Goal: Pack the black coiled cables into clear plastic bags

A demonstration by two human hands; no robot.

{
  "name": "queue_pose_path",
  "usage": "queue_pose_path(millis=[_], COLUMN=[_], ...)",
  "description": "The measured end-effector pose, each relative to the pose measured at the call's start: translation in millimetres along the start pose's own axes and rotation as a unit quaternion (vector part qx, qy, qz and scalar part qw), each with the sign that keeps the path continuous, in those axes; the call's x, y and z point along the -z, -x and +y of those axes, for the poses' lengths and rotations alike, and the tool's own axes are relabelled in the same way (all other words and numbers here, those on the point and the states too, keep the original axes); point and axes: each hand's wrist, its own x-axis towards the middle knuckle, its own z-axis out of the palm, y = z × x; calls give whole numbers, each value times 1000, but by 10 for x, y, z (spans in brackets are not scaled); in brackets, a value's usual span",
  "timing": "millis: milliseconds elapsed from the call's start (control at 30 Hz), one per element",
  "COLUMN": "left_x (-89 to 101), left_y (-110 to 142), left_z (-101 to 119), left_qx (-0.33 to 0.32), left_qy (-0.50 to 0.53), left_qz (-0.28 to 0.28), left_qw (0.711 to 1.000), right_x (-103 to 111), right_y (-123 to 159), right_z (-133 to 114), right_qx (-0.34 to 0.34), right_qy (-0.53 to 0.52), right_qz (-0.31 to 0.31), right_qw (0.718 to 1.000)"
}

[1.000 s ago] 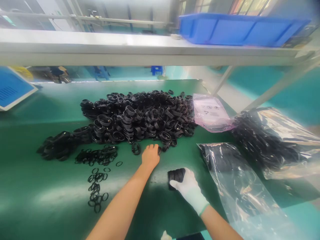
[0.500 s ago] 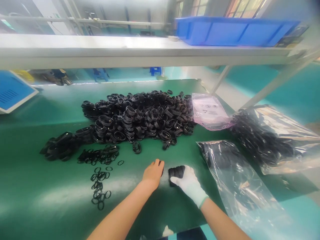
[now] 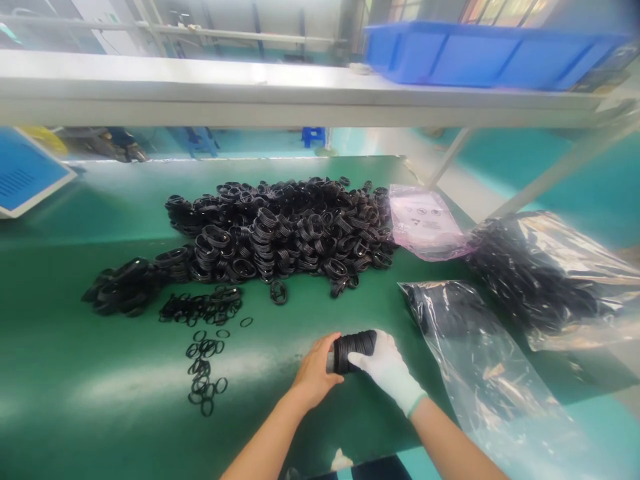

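Observation:
A row of black rings [image 3: 354, 351], packed side by side into a cylinder, lies between my two hands just above the green table. My right hand [image 3: 389, 363], in a white glove, is wrapped round the right end of the row, its thumb along the near side. My bare left hand [image 3: 318, 371] curves round the left end, fingers at the far side and thumb at the near side. A greyish end face [image 3: 330, 362] shows inside its grip. To the left lie small loose black rings [image 3: 203, 367], and a big heap of black rings [image 3: 280, 233] is behind.
A clear plastic bag [image 3: 480, 353] with black items lies on the right, beside a larger filled bag [image 3: 545, 280]. A pinkish printed bag [image 3: 425, 223] lies behind them. Above the table runs a shelf [image 3: 200, 90] carrying a blue bin [image 3: 490, 57].
My left hand has moved right and closed round the left end of the ring row; before, it was apart with a dark piece in its fingers. The view has shifted slightly.

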Motion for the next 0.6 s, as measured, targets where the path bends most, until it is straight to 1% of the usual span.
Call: queue_pose_path(millis=[133,233,367,433,600], left_x=[-75,-146,-208,-207,-163], left_y=[5,23,67,81,46], left_z=[-11,-17,5,32,74], left_qx=[24,15,19,19,-27], left_qy=[-20,-24,-29,-22,-4], left_qz=[28,44,68,66,32], left_qw=[999,999,997,997,999], right_x=[13,-1,-25,-28,-21], right_y=[11,30,77,107,150], right_z=[-17,-36,-62,-75,-80], right_qx=[-4,-6,0,14,33], right_qy=[-14,3,41,47,32], right_qz=[-14,-25,-3,12,22], right_qw=[1000,1000,999,999,999])
